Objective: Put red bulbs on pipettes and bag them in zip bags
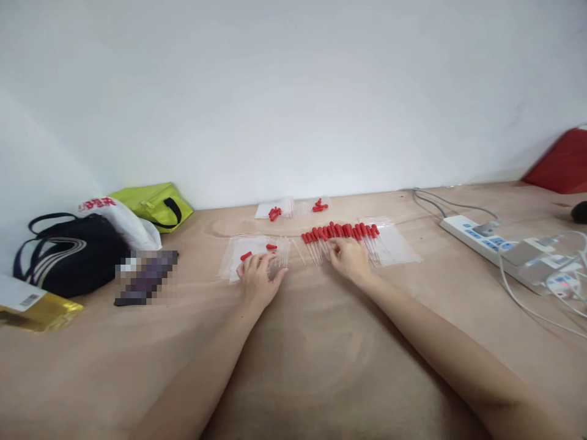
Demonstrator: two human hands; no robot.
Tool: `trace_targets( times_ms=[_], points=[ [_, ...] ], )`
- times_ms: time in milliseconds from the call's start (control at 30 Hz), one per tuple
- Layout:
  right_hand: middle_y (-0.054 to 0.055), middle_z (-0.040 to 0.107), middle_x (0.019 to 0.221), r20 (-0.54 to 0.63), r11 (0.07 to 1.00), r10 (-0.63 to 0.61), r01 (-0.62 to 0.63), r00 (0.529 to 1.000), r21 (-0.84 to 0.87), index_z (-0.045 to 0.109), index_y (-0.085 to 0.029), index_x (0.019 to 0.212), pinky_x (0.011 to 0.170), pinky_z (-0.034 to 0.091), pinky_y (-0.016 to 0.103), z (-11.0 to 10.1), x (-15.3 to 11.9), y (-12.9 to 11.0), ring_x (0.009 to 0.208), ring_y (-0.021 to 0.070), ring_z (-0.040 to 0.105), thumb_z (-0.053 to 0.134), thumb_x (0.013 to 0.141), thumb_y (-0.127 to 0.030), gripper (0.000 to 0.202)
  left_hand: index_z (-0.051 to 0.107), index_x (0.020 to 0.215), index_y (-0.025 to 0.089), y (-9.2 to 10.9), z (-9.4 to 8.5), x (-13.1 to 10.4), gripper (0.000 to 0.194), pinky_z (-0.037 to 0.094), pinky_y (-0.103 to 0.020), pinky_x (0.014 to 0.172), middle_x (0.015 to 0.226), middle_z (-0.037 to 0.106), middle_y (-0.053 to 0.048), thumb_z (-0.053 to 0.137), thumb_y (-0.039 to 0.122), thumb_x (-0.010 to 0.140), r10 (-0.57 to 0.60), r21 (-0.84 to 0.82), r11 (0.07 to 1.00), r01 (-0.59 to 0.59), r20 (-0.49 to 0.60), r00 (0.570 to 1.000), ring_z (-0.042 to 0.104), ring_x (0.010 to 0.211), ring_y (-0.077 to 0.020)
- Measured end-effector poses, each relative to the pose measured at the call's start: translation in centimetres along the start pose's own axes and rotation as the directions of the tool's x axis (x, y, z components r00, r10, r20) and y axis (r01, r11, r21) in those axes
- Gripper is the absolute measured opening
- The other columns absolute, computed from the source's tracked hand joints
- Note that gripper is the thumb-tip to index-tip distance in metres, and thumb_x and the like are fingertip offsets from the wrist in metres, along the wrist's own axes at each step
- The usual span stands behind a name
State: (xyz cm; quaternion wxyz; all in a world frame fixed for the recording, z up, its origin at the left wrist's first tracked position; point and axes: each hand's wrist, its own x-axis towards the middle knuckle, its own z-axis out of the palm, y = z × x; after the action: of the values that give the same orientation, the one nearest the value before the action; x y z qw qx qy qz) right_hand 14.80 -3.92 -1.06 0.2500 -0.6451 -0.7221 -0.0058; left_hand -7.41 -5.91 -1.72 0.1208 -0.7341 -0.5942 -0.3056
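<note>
Droppers (337, 231), lying side by side under and around the right hand (349, 256), with bulb ends facing away from the wrist and thin stems pointing back toward it, probably lined up this way for keeping the stems from crossing. Curling the right fingers at the row, with thumb and index drawn close together, perhaps steadying or nudging a stem (no telling from here whether actually pinching one). Spreading the left hand (259, 275), thumb well away from the fingers, over the near edge of a clear bag (236, 244) and just beside bare tubes (283, 244), likely guarding against rolling. Showing loose red bulbs (271, 247) just beyond the left fingertips, apparently lying there for short reach. Showing also, between both hands, a lone tube (299, 252), slanting slightly and lying apart from either group. Reaching out from under the row, to the right of the right hand, with a second bag (401, 244), possibly serving as a mat. Lying farther beyond both hands, in a left heap of bulbs (274, 214) and a right heap of bulbs (320, 206), seemingly sitting clear of the working fingers.
</note>
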Motion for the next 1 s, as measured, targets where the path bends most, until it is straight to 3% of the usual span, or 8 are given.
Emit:
trace_targets(
  times_ms=[100, 267, 433, 600, 700, 833, 1000],
  points=[
    [0.007, 0.064, 0.083, -0.045, 0.98, 0.2, -0.2, 0.979, 0.005, 0.056, -0.016, 0.099, 0.07, 0.025, 0.031, 0.9, 1.9, 0.3, 0.082, 0.0209, 0.054, 0.043, 0.078, -0.024, 0.026, 0.06, 0.087, 0.022, -0.8, -0.3, 0.3, 0.032, 0.029, -0.039, 0.079, 0.091, 0.06, -0.006, 0.064, 0.046, 0.066, -0.103, 0.067, 0.993, 0.099, 0.062, 0.993, 0.049, 0.095, -0.0255],
    [0.008, 0.064, 0.081, -0.076, 0.955, 0.289, -0.293, 0.954, -0.054, 0.056, -0.015, 0.091, 0.07, 0.024, 0.032, 2.2, 3.6, 0.3, 0.079, 0.0218, 0.055, 0.043, 0.076, -0.023, 0.021, 0.06, 0.086, 0.024, -1.4, -0.8, 0.5, 0.045, 0.025, -0.041, 0.083, 0.101, 0.056, -0.006, 0.065, 0.058, 0.057, -0.116, 0.106, 0.989, 0.101, 0.144, 0.983, 0.045, 0.101, -0.0267],
    [0.008, 0.064, 0.082, -0.11, 0.973, 0.216, -0.223, 0.97, -0.054, 0.057, -0.016, 0.082, 0.072, 0.023, 0.034, 2.6, 3.5, 0.2, 0.081, 0.0221, 0.053, 0.046, 0.075, -0.027, 0.018, 0.06, 0.085, 0.023, -1.6, -0.6, 0.4, 0.038, 0.024, -0.042, 0.083, 0.098, 0.058, -0.006, 0.061, 0.055, 0.064, -0.106, 0.089, 0.991, 0.098, 0.087, 0.991, 0.048, 0.096, -0.0255],
    [0.007, 0.065, 0.08, -0.066, 1.0, 0.009, -0.009, 0.998, -0.002, 0.06, -0.018, 0.075, 0.073, 0.023, 0.035, 2.7, 2.3, -2.7, 0.081, 0.0211, 0.053, 0.042, 0.079, -0.032, 0.023, 0.062, 0.087, 0.023, -2.2, 0.2, 1.6, 0.016, 0.025, -0.044, 0.082, 0.094, 0.061, -0.007, 0.048, 0.028, 0.082, 0.045, 0.105, 0.994, -0.043, -0.02, 0.999, 0.05, 0.092, -0.0255],
    [0.01, 0.064, 0.083, 0.018, 1.0, -0.018, 0.018, 1.0, -0.022, 0.061, -0.017, 0.078, 0.074, 0.023, 0.036, 3.0, 2.0, -5.2, 0.083, 0.0219, 0.053, 0.042, 0.079, -0.034, 0.025, 0.063, 0.09, 0.023, -2.8, 0.7, 3.7, 0.02, 0.029, -0.042, 0.079, 0.094, 0.06, -0.008, 0.047, 0.016, 0.08, 0.127, 0.124, 0.983, -0.135, 0.068, 0.99, 0.049, 0.092, -0.0262],
    [0.016, 0.063, 0.09, 0.071, 0.993, 0.105, -0.101, 0.992, -0.065, 0.059, -0.011, 0.089, 0.076, 0.024, 0.039, 3.6, 2.5, -7.2, 0.086, 0.0255, 0.054, 0.043, 0.078, -0.037, 0.032, 0.065, 0.087, 0.022, -3.6, 1.6, 6.4, 0.02, 0.034, -0.038, 0.073, 0.095, 0.06, -0.008, 0.053, 0.012, 0.075, 0.138, 0.103, 0.979, -0.176, 0.301, 0.944, 0.05, 0.093, -0.0269],
    [0.019, 0.063, 0.088, 0.11, 0.984, 0.17, -0.163, 0.979, -0.069, 0.06, -0.007, 0.089, 0.078, 0.023, 0.041, 4.5, 3.2, -7.9, 0.084, 0.0267, 0.054, 0.043, 0.078, -0.032, 0.032, 0.064, 0.075, 0.02, -4.0, 2.2, 7.5, 0.01, 0.037, -0.035, 0.07, 0.086, 0.061, -0.007, 0.058, 0.012, 0.071, 0.137, 0.09, 0.98, -0.177, 0.337, 0.931, 0.053, 0.085, -0.0252]
  ],
)
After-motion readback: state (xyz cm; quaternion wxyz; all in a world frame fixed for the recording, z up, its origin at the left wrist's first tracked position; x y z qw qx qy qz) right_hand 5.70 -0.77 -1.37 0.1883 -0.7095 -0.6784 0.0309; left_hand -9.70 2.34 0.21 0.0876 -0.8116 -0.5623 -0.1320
